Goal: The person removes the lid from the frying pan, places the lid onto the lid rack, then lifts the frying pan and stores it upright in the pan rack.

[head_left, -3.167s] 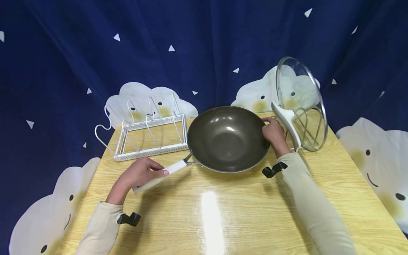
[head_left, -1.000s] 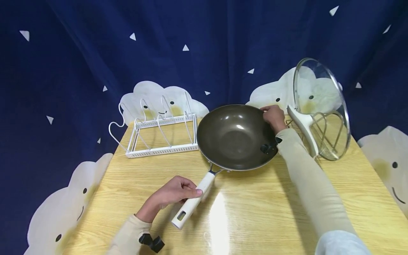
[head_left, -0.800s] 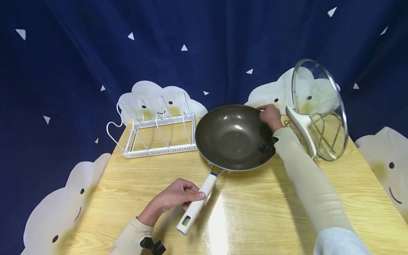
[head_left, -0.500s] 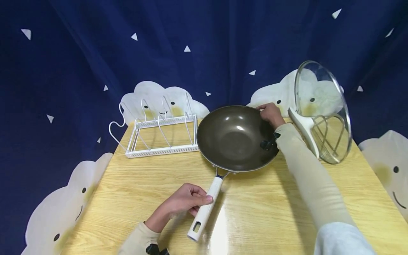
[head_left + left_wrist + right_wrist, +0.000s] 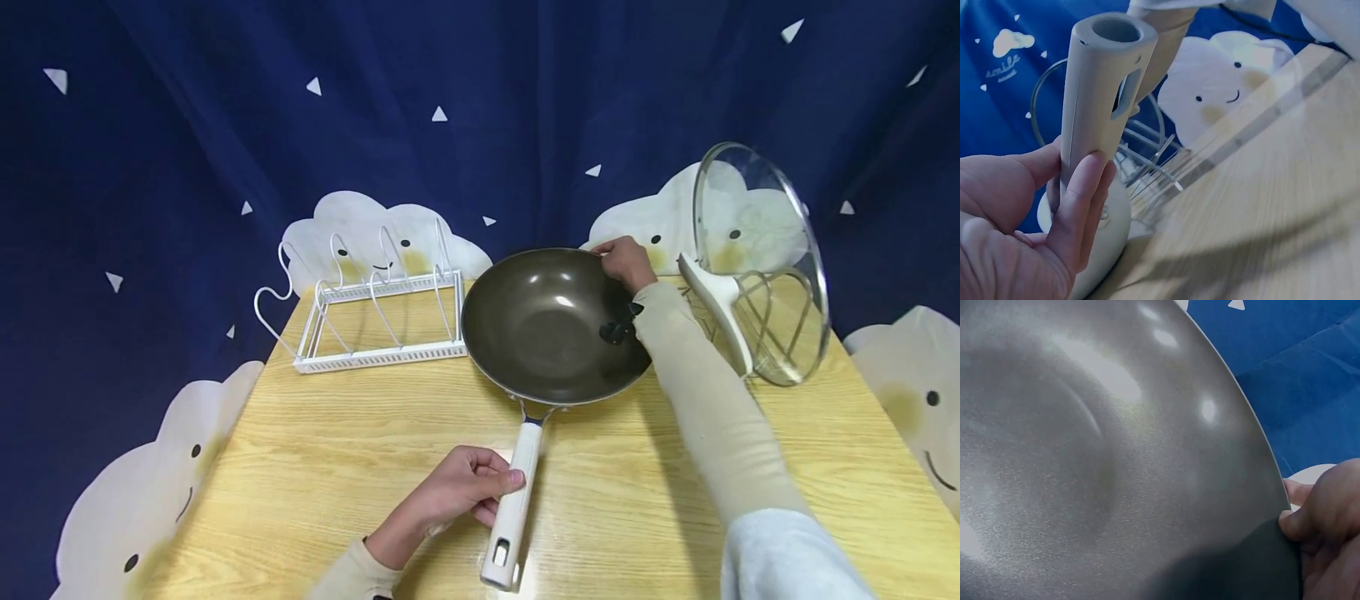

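Note:
A dark-coated wok (image 5: 551, 333) with a white handle (image 5: 517, 504) is in the middle of the head view, its inside facing up and toward me. My left hand (image 5: 468, 487) pinches the handle between thumb and fingers; the left wrist view shows the handle's hollow end (image 5: 1116, 30) above the hand. At the far right of the rim, my right hand (image 5: 628, 262) grips the wok's edge. In the right wrist view, the thumb of that hand (image 5: 1329, 519) lies over the inner rim, and a fingertip shows behind it. Whether the wok's base touches the table is hidden.
A white wire rack (image 5: 378, 321) with upright loops stands to the left, close to the wok. On the right, a glass lid (image 5: 765, 267) stands upright in a white-handled wire stand (image 5: 723, 308). The wooden table (image 5: 337, 450) ends at a dark blue curtain (image 5: 480, 108).
The wok has turned, its handle swinging from lower left to nearly straight toward me. My left hand has travelled right and nearer with it; my right hand has shifted along the rim toward the back.

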### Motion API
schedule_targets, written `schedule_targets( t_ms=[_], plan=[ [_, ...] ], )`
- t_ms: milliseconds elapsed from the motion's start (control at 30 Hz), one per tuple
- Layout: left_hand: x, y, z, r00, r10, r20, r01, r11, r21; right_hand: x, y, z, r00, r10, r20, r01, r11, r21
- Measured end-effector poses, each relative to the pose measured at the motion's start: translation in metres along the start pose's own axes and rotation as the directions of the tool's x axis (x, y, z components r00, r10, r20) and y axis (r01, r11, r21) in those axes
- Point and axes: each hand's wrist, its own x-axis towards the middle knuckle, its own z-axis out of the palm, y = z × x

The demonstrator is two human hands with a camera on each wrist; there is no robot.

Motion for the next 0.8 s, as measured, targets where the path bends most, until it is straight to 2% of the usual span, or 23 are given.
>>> schedule_targets(
  t_ms=[133, 300, 467, 600, 800],
  plan=[
    [0.002, -0.003, 0.01, 1.0, 0.007, -0.004, -0.007, 0.999, -0.04, 0.007, 0.0, -0.001, 0.999, -0.014, 0.031, 0.015, 1.0, -0.025],
    [0.006, -0.005, 0.019, 0.999, 0.018, 0.028, -0.015, 0.997, -0.076, 0.014, -0.003, 0.001, 0.998, -0.015, 0.056, 0.016, 1.0, -0.02],
    [0.011, -0.008, 0.027, 0.999, 0.019, 0.045, -0.013, 0.993, -0.121, 0.015, -0.012, 0.001, 0.999, -0.038, 0.038, 0.04, 0.998, -0.048],
    [0.015, -0.009, 0.036, 0.998, 0.026, 0.054, -0.017, 0.988, -0.151, 0.016, -0.016, 0.003, 0.999, -0.026, 0.024, 0.027, 0.998, -0.061],
    [0.02, -0.013, 0.044, 0.998, 0.034, 0.045, -0.026, 0.983, -0.183, 0.019, -0.017, 0.007, 0.999, -0.052, 0.011, 0.053, 0.995, -0.087]
  ],
)
